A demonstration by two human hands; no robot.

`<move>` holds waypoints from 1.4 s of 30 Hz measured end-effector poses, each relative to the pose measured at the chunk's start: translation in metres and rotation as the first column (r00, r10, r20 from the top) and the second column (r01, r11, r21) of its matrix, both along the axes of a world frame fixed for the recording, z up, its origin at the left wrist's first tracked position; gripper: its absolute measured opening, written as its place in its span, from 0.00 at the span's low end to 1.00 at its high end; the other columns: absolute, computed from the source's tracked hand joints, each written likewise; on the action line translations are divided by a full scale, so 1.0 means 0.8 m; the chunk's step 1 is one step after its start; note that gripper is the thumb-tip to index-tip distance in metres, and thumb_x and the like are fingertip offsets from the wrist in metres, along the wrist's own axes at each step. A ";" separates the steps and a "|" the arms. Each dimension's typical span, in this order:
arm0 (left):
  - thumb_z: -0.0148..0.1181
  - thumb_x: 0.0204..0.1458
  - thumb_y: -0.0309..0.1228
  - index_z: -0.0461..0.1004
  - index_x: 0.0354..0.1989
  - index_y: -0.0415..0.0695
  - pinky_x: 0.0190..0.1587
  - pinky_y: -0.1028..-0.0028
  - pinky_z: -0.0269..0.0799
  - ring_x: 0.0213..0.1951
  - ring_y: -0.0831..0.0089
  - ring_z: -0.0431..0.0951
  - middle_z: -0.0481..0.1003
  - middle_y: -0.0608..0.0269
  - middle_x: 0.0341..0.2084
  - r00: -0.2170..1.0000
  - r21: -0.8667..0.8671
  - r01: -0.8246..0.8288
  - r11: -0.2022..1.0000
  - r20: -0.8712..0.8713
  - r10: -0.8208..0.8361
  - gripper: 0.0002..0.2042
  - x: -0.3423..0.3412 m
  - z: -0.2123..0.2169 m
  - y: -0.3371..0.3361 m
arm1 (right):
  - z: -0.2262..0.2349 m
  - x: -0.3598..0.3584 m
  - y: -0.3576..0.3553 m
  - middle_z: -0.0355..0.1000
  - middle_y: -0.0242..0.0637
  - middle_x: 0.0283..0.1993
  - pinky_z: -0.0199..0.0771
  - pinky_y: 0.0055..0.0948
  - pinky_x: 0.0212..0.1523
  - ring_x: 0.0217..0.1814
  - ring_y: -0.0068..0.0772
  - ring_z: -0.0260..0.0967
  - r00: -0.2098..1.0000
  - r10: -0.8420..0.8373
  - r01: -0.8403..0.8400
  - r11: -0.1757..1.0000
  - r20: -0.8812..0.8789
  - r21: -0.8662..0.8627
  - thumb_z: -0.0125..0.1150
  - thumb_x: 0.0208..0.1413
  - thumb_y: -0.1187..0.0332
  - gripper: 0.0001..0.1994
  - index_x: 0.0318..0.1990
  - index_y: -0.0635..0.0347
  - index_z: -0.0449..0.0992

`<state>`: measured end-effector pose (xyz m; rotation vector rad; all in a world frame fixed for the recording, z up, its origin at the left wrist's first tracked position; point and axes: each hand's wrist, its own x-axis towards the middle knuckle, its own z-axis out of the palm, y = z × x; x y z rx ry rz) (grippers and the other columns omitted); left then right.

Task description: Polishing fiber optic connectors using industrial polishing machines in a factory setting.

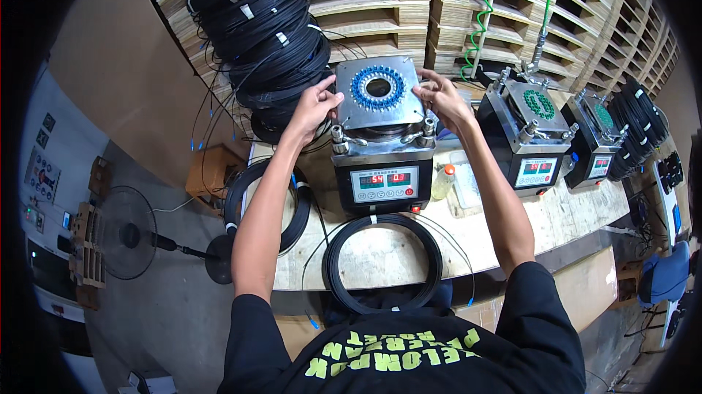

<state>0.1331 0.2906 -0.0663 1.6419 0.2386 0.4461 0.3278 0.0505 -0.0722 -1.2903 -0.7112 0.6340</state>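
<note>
A square metal polishing plate (351, 112) with a ring of blue connectors (398, 87) round its central hole is above the black polishing machine (351, 194). My left hand (316, 106) grips the plate's left edge, thumb and fingers closed on it. At the right edge, my right hand (443, 101) pinches the plate with the thumb near the top corner. Beneath the plate, a round base and two metal corner posts show on the machine. Whether the plate rests fully on them I cannot tell. The machine's front panel (385, 185) has lit red digits.
A coil of black cable (333, 266) with blue tips lies before the machine; another coil (235, 204) is left of it. Tall cable stacks (270, 50) rise at back left. Right stand a bottle with an orange cap (443, 182) and a second machine (523, 141) with green connectors.
</note>
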 end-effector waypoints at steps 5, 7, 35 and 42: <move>0.64 0.58 0.27 0.54 0.70 0.31 0.30 0.82 0.66 0.23 0.86 0.68 0.73 0.72 0.22 0.999 -0.059 0.028 0.998 -0.027 -0.030 0.34 -0.012 -0.017 -0.003 | -0.024 -0.006 -0.009 0.68 0.29 0.27 0.63 0.22 0.29 0.28 0.19 0.63 0.999 0.005 -0.001 0.998 0.048 -0.068 0.66 0.58 0.72 0.30 0.66 0.70 0.61; 0.64 0.58 0.27 0.54 0.70 0.31 0.30 0.82 0.65 0.24 0.86 0.67 0.73 0.72 0.22 0.998 -0.053 0.030 0.998 -0.054 -0.033 0.34 -0.009 -0.025 -0.001 | -0.031 0.002 -0.011 0.68 0.29 0.28 0.63 0.22 0.29 0.28 0.19 0.63 0.997 -0.002 0.009 0.995 0.074 -0.104 0.66 0.58 0.71 0.31 0.67 0.70 0.62; 0.49 0.65 0.53 0.63 0.66 0.43 0.63 0.70 0.56 0.59 0.73 0.68 0.77 0.61 0.51 0.982 0.055 -0.188 0.981 -0.010 0.188 0.30 0.076 -0.016 0.030 | -0.027 0.086 0.083 0.78 0.46 0.49 0.74 0.30 0.47 0.45 0.30 0.75 0.797 -0.109 0.171 0.984 0.594 -0.049 0.57 0.65 0.63 0.22 0.63 0.63 0.68; 0.45 0.67 0.50 0.69 0.61 0.40 0.66 0.70 0.54 0.57 0.74 0.70 0.80 0.65 0.44 0.998 0.046 -0.059 0.997 -0.033 0.060 0.26 0.076 -0.014 0.052 | -0.010 0.068 0.104 0.78 0.49 0.51 0.74 0.34 0.52 0.49 0.41 0.77 0.730 -0.050 0.195 0.971 0.682 -0.137 0.56 0.66 0.57 0.22 0.61 0.63 0.71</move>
